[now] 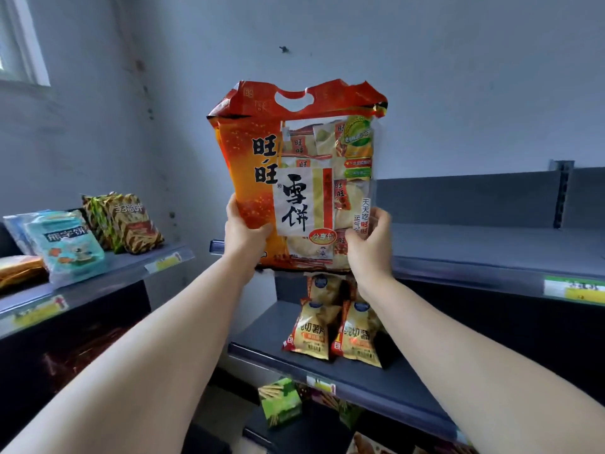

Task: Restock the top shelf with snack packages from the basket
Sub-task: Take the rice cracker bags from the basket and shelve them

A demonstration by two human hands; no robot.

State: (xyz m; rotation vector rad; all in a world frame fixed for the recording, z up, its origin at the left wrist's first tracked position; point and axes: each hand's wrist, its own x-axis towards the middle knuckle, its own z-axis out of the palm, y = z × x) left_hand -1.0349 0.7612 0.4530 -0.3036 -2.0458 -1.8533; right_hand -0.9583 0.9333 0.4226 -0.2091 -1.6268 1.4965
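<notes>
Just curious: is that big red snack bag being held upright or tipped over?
Upright. The big red snack bag has its handle cutout at the top, and the left hand and right hand grip its lower corners.

A large red-and-orange plastic snack bag with a die-cut carry handle at its crumpled top and a clear window showing small wrapped rice crackers stands upright, black characters facing the camera. Its bottom edge sits at the front left corner of the dark grey metal top shelf, whose surface stretches bare toward the right, with a yellow-green price label on its front edge.
</notes>
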